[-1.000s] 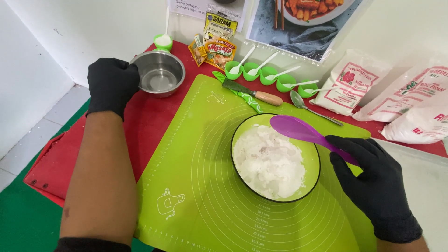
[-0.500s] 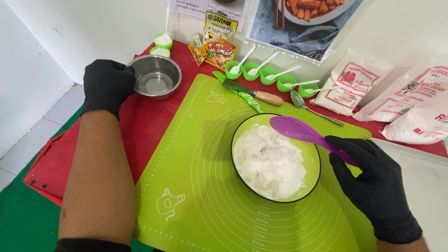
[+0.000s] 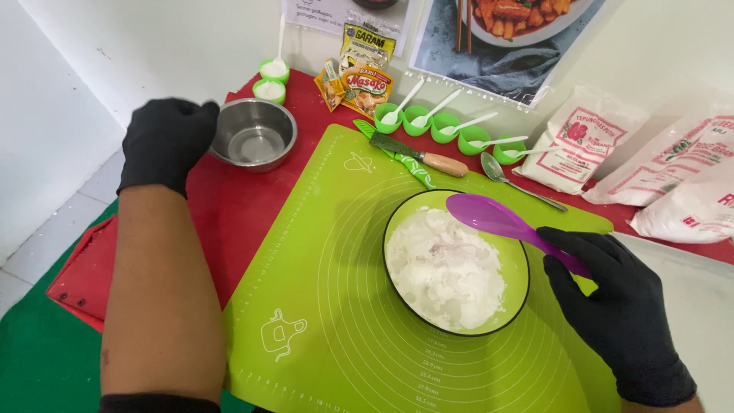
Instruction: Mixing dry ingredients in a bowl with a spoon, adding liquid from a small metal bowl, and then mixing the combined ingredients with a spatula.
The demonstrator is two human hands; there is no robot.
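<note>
Red table, green mat (image 3: 321,306): left hand (image 3: 164,141) curls against the steel bowl (image 3: 253,135), right hand (image 3: 612,302) grips the purple spoon (image 3: 505,223) over the flour bowl (image 3: 455,264).

Steel bowl (image 3: 253,134) lies left of knife (image 3: 419,155).

Your left hand (image 3: 167,144) in its matt black glove touches a shiny metal bowl (image 3: 253,134). Your right hand (image 3: 612,302) grips a glossy purple plastic spoon (image 3: 505,226) over a green bowl (image 3: 517,260) of powdery white flour, on a smooth matt silicone mat (image 3: 321,306).
</note>
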